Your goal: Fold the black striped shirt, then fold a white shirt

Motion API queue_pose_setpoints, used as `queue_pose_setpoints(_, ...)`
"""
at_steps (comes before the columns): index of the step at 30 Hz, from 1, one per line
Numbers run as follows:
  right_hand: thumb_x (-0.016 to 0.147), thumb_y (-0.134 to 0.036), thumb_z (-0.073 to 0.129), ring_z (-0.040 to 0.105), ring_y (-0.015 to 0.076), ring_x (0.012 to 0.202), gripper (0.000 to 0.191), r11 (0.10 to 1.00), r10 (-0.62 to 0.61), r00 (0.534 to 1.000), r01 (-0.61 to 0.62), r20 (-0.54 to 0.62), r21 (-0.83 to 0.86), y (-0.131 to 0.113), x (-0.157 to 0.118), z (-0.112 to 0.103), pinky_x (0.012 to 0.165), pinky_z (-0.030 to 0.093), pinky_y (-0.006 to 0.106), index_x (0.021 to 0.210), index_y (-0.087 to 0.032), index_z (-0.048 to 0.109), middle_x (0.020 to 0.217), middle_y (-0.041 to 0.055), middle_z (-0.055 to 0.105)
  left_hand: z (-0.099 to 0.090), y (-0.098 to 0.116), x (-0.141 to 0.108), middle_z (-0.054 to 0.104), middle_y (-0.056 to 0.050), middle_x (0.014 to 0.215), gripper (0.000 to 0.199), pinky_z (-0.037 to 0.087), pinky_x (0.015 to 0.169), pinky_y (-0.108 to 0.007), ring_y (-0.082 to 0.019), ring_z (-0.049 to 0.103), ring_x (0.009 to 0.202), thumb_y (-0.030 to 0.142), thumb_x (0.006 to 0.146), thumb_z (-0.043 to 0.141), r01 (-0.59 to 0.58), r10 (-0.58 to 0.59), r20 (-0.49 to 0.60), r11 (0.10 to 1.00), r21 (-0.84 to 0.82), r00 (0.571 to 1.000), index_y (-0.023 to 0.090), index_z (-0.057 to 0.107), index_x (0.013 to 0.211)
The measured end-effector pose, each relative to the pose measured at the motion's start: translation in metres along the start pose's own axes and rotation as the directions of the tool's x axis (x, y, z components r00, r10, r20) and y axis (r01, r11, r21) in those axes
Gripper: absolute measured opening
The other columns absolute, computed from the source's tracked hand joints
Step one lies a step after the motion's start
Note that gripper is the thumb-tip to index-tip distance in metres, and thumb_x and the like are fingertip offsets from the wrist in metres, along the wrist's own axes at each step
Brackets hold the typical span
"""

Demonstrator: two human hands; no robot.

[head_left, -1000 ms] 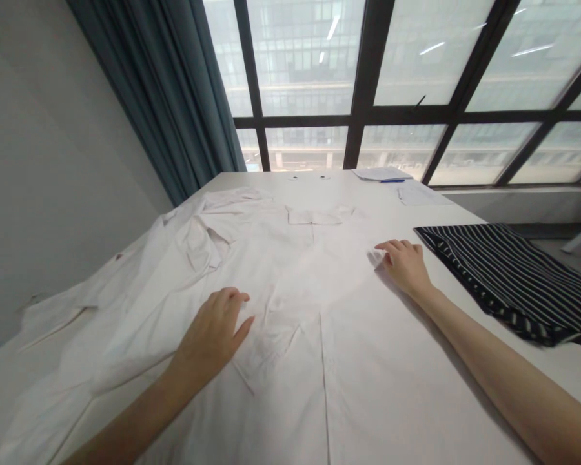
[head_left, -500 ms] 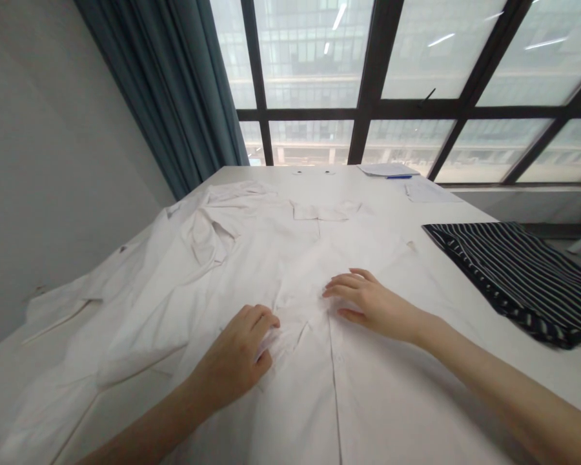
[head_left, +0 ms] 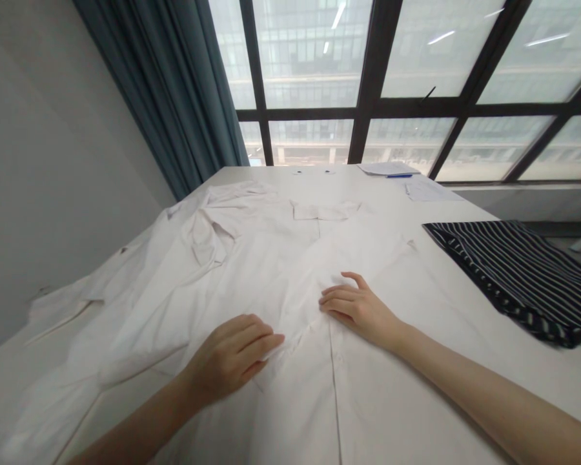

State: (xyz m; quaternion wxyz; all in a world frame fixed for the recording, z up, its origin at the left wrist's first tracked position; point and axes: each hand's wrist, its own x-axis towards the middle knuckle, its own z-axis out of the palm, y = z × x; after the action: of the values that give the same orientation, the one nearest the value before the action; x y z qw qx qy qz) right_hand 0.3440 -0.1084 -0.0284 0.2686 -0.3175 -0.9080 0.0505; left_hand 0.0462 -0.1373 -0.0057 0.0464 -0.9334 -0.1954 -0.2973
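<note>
A white shirt [head_left: 300,394] lies spread on the white table, its collar toward the window and its buttoned front running toward me. My left hand [head_left: 232,355] is over the shirt's left part, fingers pressed together and thumb close beneath them, apparently pinching the cloth at a crease. On the upper end of the front seam rests my right hand [head_left: 358,307], palm down, with its fingers apart and one raised. More rumpled white cloth [head_left: 164,310] lies to the left.
A black-and-white striped cloth [head_left: 523,271] lies at the right edge. Papers [head_left: 387,169] and a blue pen [head_left: 399,175] are at the far end of the table [head_left: 271,173], below the window. A blue curtain [head_left: 174,84] hangs at the left.
My left hand has turned flatter, and its fingers and thumb have come together. My right hand has shifted slightly left and down, one finger lifted. Creases between the hands have changed shape.
</note>
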Motion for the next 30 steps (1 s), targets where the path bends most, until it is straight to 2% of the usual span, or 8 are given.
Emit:
queue_pose_setpoints(3,0.1,-0.02,0.048,0.067,0.0151,0.101,0.019,0.998,-0.021,1.0,0.021,-0.005,-0.057,-0.002,0.001,-0.002,0.111,0.022,0.046,0.099,-0.023,0.067,0.102,0.0011,0.075,-0.001,-0.003,0.0,0.069,-0.003,0.081,0.02,0.051,0.069,-0.029,-0.016,0.061,0.073,0.011,0.091,0.051,0.025,-0.023,0.1,0.999,-0.023,0.995,0.019,0.066,0.1)
queue_pose_setpoints(7,0.101,-0.018,0.043,0.066,0.0163,0.096,0.024,0.99,-0.024,0.999,0.027,0.025,-0.136,-0.004,0.002,-0.007,0.108,0.026,0.046,0.099,-0.021,0.067,0.1,0.0037,0.074,-0.003,-0.009,-0.003,0.07,-0.003,0.08,0.02,0.05,0.068,-0.028,-0.015,0.063,0.073,0.017,0.093,0.048,0.149,-0.129,0.159,0.982,-0.12,0.979,0.02,0.068,0.094)
queue_pose_setpoints(10,0.1,-0.019,0.046,0.064,0.0162,0.099,0.021,0.992,-0.012,0.999,0.018,0.051,-0.122,-0.004,0.003,-0.008,0.101,0.035,0.041,0.102,-0.021,0.067,0.104,0.0042,0.073,-0.003,-0.015,-0.007,0.071,-0.006,0.087,0.032,0.052,0.075,-0.029,-0.017,0.065,0.082,0.021,0.098,0.036,0.316,-0.309,0.071,0.94,-0.132,0.948,0.019,0.068,0.096)
queue_pose_setpoints(14,0.101,-0.021,0.046,0.064,0.0168,0.094,0.02,0.99,-0.007,0.999,0.014,0.047,-0.14,-0.002,0.003,-0.005,0.092,0.038,0.037,0.099,-0.02,0.066,0.1,0.0052,0.073,-0.001,-0.028,-0.009,0.067,-0.01,0.102,0.03,0.049,0.089,-0.04,-0.024,0.061,0.098,0.03,0.098,0.039,0.543,-0.544,-0.044,0.821,0.176,0.838,0.017,0.064,0.106)
queue_pose_setpoints(17,0.102,-0.021,0.042,0.064,0.0174,0.091,0.023,0.982,-0.044,0.999,0.045,0.011,-0.185,-0.001,0.003,-0.003,0.091,0.038,0.038,0.1,-0.018,0.065,0.098,0.0063,0.072,0.002,-0.036,-0.012,0.062,-0.01,0.096,0.027,0.049,0.083,-0.043,-0.026,0.059,0.089,0.034,0.094,0.043,0.58,-0.61,-0.008,0.749,0.321,0.792,0.017,0.063,0.095)
queue_pose_setpoints(20,0.102,-0.018,0.041,0.063,0.0169,0.09,0.022,0.977,-0.075,0.996,0.063,-0.052,-0.201,-0.001,0.002,-0.004,0.091,0.039,0.037,0.102,-0.017,0.063,0.1,0.007,0.072,0.004,-0.038,-0.013,0.059,-0.009,0.089,0.028,0.048,0.076,-0.041,-0.025,0.057,0.081,0.036,0.093,0.044,0.581,-0.63,0.031,0.734,0.353,0.776,0.018,0.061,0.08)
queue_pose_setpoints(24,0.099,-0.014,0.042,0.063,0.0171,0.091,0.019,0.981,-0.088,0.99,0.067,-0.109,-0.184,-0.002,0.002,-0.007,0.091,0.039,0.038,0.102,-0.017,0.061,0.099,0.0076,0.072,0.002,-0.036,-0.01,0.06,-0.007,0.082,0.032,0.046,0.072,-0.039,-0.023,0.055,0.077,0.037,0.093,0.042,0.603,-0.643,0.065,0.744,0.289,0.763,0.02,0.056,0.07)
queue_pose_setpoints(30,0.096,-0.015,0.046,0.063,0.0169,0.086,0.015,0.983,-0.098,0.994,0.091,-0.038,-0.157,-0.001,0.002,-0.005,0.091,0.039,0.038,0.098,-0.018,0.061,0.094,0.0061,0.071,-0.003,-0.033,-0.004,0.058,-0.002,0.067,0.026,0.042,0.067,-0.035,-0.021,0.056,0.07,0.034,0.088,0.042,0.71,-0.732,0.098,0.679,0.187,0.675,0.021,0.049,0.067)
